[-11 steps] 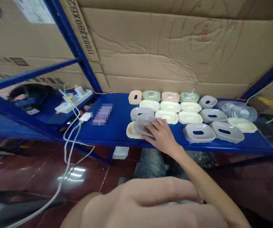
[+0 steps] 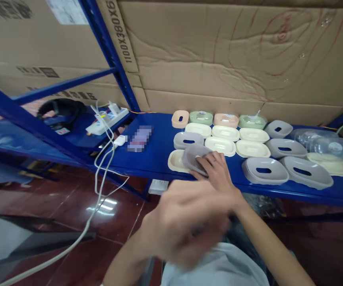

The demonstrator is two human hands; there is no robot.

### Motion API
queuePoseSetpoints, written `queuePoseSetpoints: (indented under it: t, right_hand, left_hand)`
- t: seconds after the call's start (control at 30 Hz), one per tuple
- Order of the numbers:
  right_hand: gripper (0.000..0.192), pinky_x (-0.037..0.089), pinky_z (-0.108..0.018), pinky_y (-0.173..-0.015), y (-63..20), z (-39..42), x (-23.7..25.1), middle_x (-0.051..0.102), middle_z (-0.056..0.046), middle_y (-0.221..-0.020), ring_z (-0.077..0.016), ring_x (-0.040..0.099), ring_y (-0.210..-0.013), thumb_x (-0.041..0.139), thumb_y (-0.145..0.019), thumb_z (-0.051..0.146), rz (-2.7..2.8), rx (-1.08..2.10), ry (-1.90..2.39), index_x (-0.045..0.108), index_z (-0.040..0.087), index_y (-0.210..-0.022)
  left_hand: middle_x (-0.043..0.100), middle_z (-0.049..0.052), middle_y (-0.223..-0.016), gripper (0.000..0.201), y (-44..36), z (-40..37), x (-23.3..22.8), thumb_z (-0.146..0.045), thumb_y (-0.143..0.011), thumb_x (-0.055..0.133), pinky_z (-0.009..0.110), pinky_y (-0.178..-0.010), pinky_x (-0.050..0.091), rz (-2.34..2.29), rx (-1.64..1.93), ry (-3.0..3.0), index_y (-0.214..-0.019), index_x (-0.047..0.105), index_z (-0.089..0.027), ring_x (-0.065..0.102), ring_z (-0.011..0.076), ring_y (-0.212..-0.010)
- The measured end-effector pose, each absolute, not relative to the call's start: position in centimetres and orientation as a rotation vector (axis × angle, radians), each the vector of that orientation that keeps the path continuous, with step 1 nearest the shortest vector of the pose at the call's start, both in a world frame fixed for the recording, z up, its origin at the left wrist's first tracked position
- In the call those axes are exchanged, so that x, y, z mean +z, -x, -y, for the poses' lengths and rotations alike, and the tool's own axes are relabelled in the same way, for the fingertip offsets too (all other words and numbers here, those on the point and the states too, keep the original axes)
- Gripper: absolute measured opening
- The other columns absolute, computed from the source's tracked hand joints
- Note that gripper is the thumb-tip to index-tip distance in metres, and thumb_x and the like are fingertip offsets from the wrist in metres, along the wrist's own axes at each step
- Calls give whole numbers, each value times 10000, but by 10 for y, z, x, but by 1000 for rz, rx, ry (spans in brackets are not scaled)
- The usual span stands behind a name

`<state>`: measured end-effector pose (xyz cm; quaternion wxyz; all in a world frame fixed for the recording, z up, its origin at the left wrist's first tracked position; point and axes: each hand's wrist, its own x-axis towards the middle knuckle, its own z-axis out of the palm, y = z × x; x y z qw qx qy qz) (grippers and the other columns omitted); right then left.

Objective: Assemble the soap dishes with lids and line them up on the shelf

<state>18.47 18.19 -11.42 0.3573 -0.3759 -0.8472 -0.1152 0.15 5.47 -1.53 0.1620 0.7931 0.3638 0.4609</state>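
My right hand (image 2: pixel 214 171) is closed on the edge of a grey plastic soap dish (image 2: pixel 195 155), held tilted. That dish covers part of a cream tray (image 2: pixel 175 161) near the shelf's front edge. Behind it lies another grey dish with an oval slot (image 2: pixel 181 141). More cream trays (image 2: pixel 220 146) lie beside and behind my right hand. My left hand (image 2: pixel 186 222), curled and smeared by motion, is close to the camera in front of the right wrist; its fingers are not clear.
Two slotted grey dishes (image 2: pixel 265 176) are at the front right, with clear plastic lids (image 2: pixel 334 147) behind. Peach and green boxes (image 2: pixel 201 118) line the cardboard wall (image 2: pixel 189 79). Left on the blue shelf (image 2: pixel 156 159) lie a blurred-out phone-like object (image 2: pixel 140 138), a power strip (image 2: pixel 108 121) and white cables (image 2: pixel 99 186).
My left hand has risen and pulled away from the lens, and its forearm now shows. My right hand still grips the grey soap dish. The whole view has shifted slightly.
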Motion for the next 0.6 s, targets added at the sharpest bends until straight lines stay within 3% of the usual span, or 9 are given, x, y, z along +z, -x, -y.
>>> queuePoseSetpoints:
  t: [0.1, 0.23, 0.37, 0.47, 0.6]
  right_hand:
    - [304, 436, -448, -918, -187, -179, -115, 730, -116, -1021, -292, 585, -1008, 699, -1041, 413, 2134, -304, 951, 743, 170, -1220]
    - [279, 431, -454, -925, -174, -182, -112, 715, -105, -991, -291, 584, -1007, 704, -1024, 412, 2076, -332, 949, 749, 183, -1177]
    - [332, 438, -489, -995, -156, -186, -112, 700, -134, -1091, -314, 572, -1082, 621, -1065, 420, 2236, -320, 947, 739, 171, -1249]
    - [387, 444, -501, -1016, -147, -186, -114, 674, -163, -1162, -336, 554, -1131, 571, -1092, 413, 2393, -325, 970, 715, 147, -1333]
    - [436, 436, -520, -1053, -142, -183, -114, 645, -203, -1250, -359, 536, -1192, 528, -1113, 391, 2465, -353, 1015, 668, 127, -1431]
  left_hand:
    - [787, 9, -973, 158, 31, -100, -57, -260, -1060, 643, 332, -822, 606, -1440, 1617, -2088, -1165, 761, -261, 739, 177, -856]
    - [736, 96, -1085, 349, 70, -148, -110, -384, -1057, 625, 413, -901, 557, -1772, 1429, -2031, -1305, 724, -159, 682, 251, -968]
    - [735, 134, -1243, 429, 79, -161, -125, -348, -1109, 433, 504, -1043, 473, -1782, 1152, -2102, -1357, 730, -163, 634, 314, -1142]
    - [743, 116, -1243, 502, 79, -159, -119, -358, -1146, 316, 479, -1056, 455, -1757, 1133, -2029, -1318, 760, -199, 632, 296, -1144]
    - [767, 96, -1166, 513, 75, -160, -114, -401, -1153, 319, 447, -1019, 450, -1794, 1084, -1957, -1233, 795, -227, 647, 286, -1093]
